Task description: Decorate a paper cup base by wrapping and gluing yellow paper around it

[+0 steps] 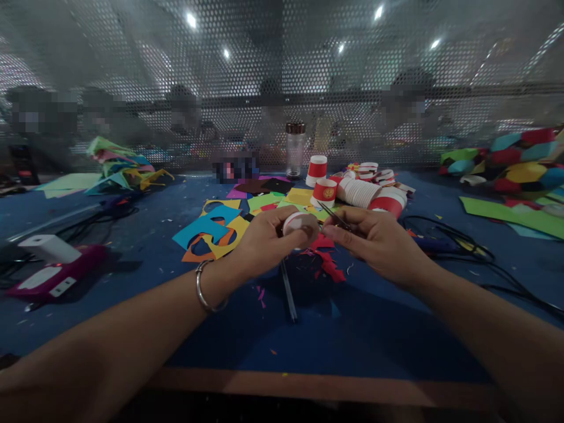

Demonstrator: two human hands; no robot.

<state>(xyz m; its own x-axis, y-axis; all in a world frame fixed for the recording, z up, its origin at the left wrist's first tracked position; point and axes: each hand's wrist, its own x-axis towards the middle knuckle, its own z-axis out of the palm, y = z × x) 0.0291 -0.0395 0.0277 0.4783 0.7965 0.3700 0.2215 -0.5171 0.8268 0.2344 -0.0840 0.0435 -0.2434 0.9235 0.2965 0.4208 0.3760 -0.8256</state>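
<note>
Plainly, the left hand grips a round white piece between thumb and fingers; at its three o'clock the right hand pinches a thin, dark, pointed tool (scissors or tweezers, I cannot tell). From that piece, red scraps lie toward five o'clock, cut-out coloured sheets at nine, a clear bottle at twelve, red-and-white cups toward one.

I am shadowing the dim blue table; white lights are glaring high up, and distortion is stretching the edges.
</note>
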